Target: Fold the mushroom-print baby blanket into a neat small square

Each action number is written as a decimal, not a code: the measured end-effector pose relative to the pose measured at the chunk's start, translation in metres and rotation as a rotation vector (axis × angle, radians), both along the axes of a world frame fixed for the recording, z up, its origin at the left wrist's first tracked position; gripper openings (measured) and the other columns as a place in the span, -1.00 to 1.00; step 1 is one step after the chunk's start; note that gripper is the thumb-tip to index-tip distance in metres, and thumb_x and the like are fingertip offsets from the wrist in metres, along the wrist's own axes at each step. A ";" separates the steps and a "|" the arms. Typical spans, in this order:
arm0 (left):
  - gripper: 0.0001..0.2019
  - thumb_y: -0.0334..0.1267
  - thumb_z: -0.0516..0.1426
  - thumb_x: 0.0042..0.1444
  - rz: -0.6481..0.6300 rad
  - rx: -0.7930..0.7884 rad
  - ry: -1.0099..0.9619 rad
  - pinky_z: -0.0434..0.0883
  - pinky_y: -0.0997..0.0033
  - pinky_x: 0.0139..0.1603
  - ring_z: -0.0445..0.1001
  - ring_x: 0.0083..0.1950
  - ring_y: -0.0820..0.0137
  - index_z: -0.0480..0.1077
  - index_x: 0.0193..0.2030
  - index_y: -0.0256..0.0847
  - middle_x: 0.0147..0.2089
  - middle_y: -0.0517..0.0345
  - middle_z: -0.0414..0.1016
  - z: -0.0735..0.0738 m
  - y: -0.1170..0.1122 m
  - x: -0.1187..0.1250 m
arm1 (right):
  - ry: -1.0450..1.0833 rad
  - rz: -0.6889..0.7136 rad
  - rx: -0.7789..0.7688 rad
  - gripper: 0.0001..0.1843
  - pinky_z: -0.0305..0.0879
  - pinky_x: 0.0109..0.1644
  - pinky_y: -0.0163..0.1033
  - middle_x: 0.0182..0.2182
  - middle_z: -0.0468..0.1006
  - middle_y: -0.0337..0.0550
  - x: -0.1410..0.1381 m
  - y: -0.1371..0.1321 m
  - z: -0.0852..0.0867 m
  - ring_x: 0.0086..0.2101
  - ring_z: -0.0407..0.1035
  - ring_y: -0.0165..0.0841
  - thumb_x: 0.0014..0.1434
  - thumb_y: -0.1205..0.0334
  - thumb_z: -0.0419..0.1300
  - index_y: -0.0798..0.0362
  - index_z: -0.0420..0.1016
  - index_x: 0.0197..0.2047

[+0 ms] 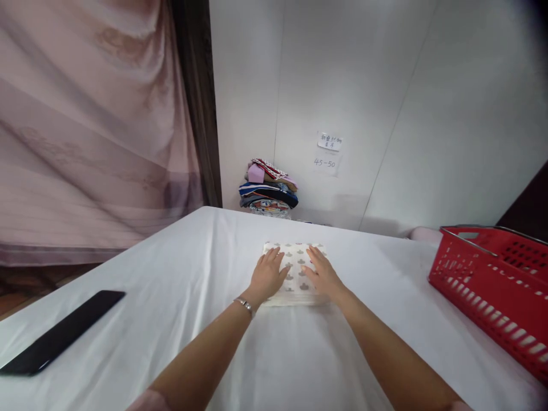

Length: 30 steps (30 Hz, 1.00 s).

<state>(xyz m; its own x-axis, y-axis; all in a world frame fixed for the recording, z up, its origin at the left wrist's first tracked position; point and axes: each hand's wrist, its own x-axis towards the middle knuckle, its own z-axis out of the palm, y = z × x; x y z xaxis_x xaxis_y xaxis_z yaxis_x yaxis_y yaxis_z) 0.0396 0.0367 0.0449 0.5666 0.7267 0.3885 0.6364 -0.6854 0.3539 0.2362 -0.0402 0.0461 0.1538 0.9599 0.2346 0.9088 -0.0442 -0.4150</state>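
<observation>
A folded white cloth (295, 279) with a grey printed pattern lies flat on the white-covered table (180, 342), forming a neat rectangle of several layers. My left hand (268, 273) rests on its left side with the fingers spread, a bracelet round the wrist. On the right side of the same cloth lies my right hand (323, 275), its fingers also stretched out. Both palms face down, and neither hand grips anything. The parts of the cloth beneath the hands are hidden.
At the right edge stands a red plastic basket (483, 291) with a metal handle. A flat black object (64, 331) lies on the table's left. Beyond the far edge, a pile of folded fabrics (269, 191) sits by the wall. Pink curtain (94, 125) hangs at left.
</observation>
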 end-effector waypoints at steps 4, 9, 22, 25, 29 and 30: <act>-0.52 -0.06 -0.14 0.21 0.131 -0.183 0.143 0.06 0.09 0.26 -0.09 0.37 0.24 0.14 0.21 -0.21 0.35 0.00 0.01 -0.033 0.008 0.002 | -0.078 -0.132 -0.239 -0.37 -0.23 0.26 0.04 0.31 -0.10 -0.02 0.018 0.014 -0.027 0.28 -0.29 -0.22 0.22 -0.05 -0.12 0.11 0.04 0.27; -0.51 -0.04 -0.14 0.20 0.122 -0.247 0.114 0.01 0.09 0.28 -0.17 0.38 0.27 0.13 0.23 -0.17 0.37 0.06 -0.06 -0.043 0.009 -0.004 | -0.053 -0.139 -0.278 -0.33 -0.27 0.27 0.08 0.33 -0.18 -0.07 0.029 0.013 -0.045 0.29 -0.36 -0.23 0.22 -0.11 -0.15 0.07 -0.02 0.30; -0.41 0.12 -0.15 0.14 0.467 -0.476 0.027 0.29 0.10 0.01 0.35 0.08 0.04 0.22 0.10 -0.32 0.09 -0.27 0.31 -0.016 0.075 0.028 | 0.302 -0.401 -0.209 -0.30 0.07 0.15 -0.22 0.16 0.26 0.04 0.065 0.054 -0.028 0.13 0.16 -0.20 0.13 0.10 0.06 0.16 0.01 0.29; -0.42 0.10 -0.16 0.15 0.457 -0.442 0.020 0.31 0.14 -0.03 0.39 0.03 0.10 0.13 0.16 -0.28 0.12 -0.24 0.25 -0.021 0.076 0.030 | 0.242 -0.380 -0.199 -0.29 0.10 0.11 -0.26 0.10 0.33 0.03 0.062 0.053 -0.034 0.10 0.21 -0.22 0.12 0.12 0.07 0.16 0.00 0.29; -0.46 0.09 -0.19 0.17 0.419 -0.354 0.038 0.32 0.19 -0.06 0.41 -0.01 0.16 0.10 0.18 -0.19 0.09 -0.16 0.28 -0.027 0.072 0.020 | 0.181 -0.343 -0.180 -0.33 0.11 0.09 -0.28 0.08 0.33 0.03 0.057 0.037 -0.044 0.08 0.22 -0.25 0.15 0.09 0.03 0.12 0.02 0.28; -0.46 0.09 -0.19 0.17 0.426 -0.369 0.072 0.32 0.18 -0.06 0.42 -0.01 0.16 0.14 0.15 -0.21 0.08 -0.17 0.29 -0.027 0.072 0.019 | 0.167 -0.342 -0.181 -0.35 0.11 0.09 -0.28 0.10 0.31 0.02 0.055 0.034 -0.044 0.09 0.20 -0.25 0.16 0.08 0.01 0.11 0.02 0.28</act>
<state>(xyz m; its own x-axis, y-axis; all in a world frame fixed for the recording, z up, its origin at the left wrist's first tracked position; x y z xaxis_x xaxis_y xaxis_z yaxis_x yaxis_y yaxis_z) 0.0589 0.1086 0.0184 0.2093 0.9772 0.0370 0.8608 -0.2021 0.4670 0.2909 -0.0063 0.0021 0.4923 0.8703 0.0119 0.7499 -0.4172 -0.5135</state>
